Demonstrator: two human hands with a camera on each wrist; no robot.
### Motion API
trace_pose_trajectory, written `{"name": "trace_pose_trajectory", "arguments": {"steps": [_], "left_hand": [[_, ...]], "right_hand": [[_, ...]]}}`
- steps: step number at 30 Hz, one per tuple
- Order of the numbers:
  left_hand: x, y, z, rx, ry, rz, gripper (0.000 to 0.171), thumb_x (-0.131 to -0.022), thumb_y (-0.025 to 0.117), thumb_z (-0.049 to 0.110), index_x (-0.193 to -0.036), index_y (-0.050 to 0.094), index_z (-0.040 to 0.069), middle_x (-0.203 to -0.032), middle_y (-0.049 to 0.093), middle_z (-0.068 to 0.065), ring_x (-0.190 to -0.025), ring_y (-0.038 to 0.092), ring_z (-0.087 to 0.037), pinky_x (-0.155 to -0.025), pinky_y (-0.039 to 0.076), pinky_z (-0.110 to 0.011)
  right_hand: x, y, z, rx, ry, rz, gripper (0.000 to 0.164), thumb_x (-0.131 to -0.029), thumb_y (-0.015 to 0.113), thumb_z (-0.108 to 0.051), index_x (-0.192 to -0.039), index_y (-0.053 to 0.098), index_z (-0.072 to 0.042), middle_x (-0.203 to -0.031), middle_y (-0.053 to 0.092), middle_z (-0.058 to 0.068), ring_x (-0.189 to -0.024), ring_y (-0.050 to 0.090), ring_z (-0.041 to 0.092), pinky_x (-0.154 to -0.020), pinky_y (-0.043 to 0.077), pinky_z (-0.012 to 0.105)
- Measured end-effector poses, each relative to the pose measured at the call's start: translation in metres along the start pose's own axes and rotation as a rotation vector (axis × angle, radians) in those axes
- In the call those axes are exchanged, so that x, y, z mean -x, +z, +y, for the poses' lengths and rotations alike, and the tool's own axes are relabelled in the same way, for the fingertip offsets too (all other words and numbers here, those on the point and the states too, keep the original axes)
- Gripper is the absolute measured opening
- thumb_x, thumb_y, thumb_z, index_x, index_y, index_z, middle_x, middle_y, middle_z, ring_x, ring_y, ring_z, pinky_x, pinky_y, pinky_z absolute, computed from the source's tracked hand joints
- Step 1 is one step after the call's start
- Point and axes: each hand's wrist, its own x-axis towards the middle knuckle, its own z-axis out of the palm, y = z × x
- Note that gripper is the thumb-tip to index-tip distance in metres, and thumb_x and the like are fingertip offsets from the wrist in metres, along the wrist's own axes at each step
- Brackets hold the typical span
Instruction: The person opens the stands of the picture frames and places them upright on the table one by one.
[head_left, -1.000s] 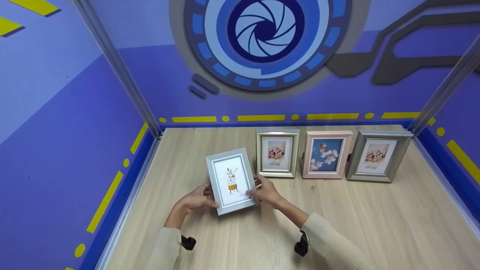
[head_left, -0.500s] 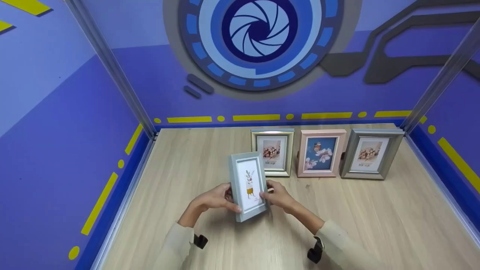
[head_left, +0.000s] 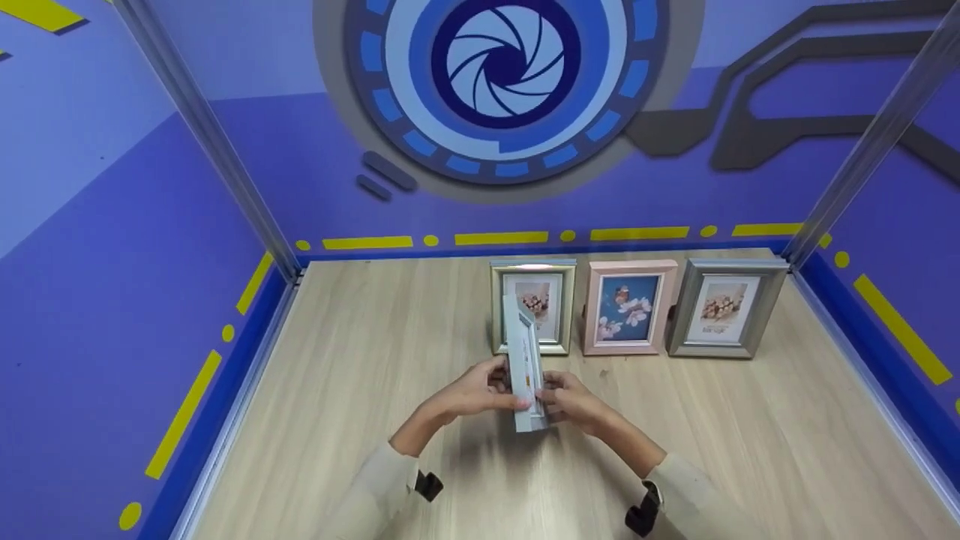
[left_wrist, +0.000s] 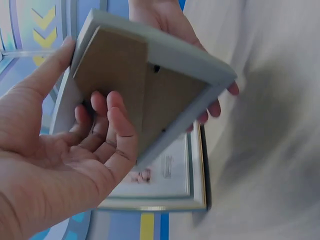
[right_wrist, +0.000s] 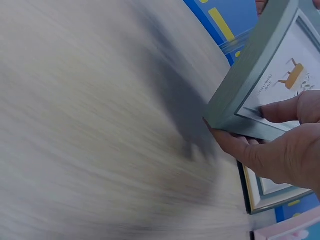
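Observation:
Both hands hold a pale grey-blue photo frame (head_left: 514, 375) above the table, turned nearly edge-on to the head view. My left hand (head_left: 474, 388) grips one side, its thumb along the edge and its curled fingers behind. In the left wrist view those fingers lie by the brown fold-out stand (left_wrist: 117, 60) on the backing board (left_wrist: 175, 97). On the opposite side, my right hand (head_left: 576, 401) pinches the border, thumb in front and fingers behind. The right wrist view shows the white picture (right_wrist: 277, 82) with a small yellow pot on legs.
Three more photo frames stand upright in a row at the back of the wooden table (head_left: 360, 337): a gold one (head_left: 559, 349) partly hidden behind the held frame, a pink one (head_left: 622, 349) and a silver-grey one (head_left: 709, 350). Blue-purple wall panels (head_left: 262, 172) enclose the table.
The held photo frame has swung from facing the head camera to nearly edge-on and shifted right, both hands going with it. The three standing frames stay put on the table.

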Motion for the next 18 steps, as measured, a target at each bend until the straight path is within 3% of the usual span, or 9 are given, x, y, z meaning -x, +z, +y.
{"name": "trace_pose_trajectory", "arguments": {"steps": [4, 10, 18], "left_hand": [[-0.003, 0.006, -0.002, 0.049, 0.053, -0.023, 0.044, -0.088, 0.08, 0.025, -0.118, 0.053, 0.008, -0.106, 0.056, -0.002, -0.097, 0.056, -0.016, -0.081, 0.05, -0.023], [-0.002, 0.011, -0.009, 0.138, 0.116, -0.046, 0.056, -0.085, 0.083, 0.014, -0.128, 0.047, 0.006, -0.117, 0.055, -0.003, -0.113, 0.055, -0.035, -0.083, 0.054, -0.025], [-0.003, 0.019, -0.017, 0.14, 0.08, 0.017, 0.074, -0.083, 0.086, 0.033, -0.14, 0.042, 0.014, -0.131, 0.05, -0.003, -0.12, 0.052, -0.019, -0.09, 0.052, -0.027]], "right_hand": [[-0.001, -0.004, 0.003, -0.041, -0.006, -0.027, 0.048, -0.101, 0.047, -0.007, -0.142, 0.037, 0.017, -0.118, 0.066, 0.012, -0.098, 0.067, 0.017, -0.085, 0.06, 0.039], [-0.004, -0.004, 0.006, -0.103, -0.033, -0.077, 0.045, -0.099, 0.05, -0.006, -0.14, 0.045, 0.012, -0.11, 0.07, 0.0, -0.101, 0.066, 0.013, -0.089, 0.058, 0.039], [-0.007, -0.004, 0.012, -0.181, -0.042, -0.1, 0.042, -0.097, 0.038, 0.003, -0.138, 0.043, 0.014, -0.102, 0.069, -0.002, -0.097, 0.066, 0.011, -0.085, 0.058, 0.029]]}}
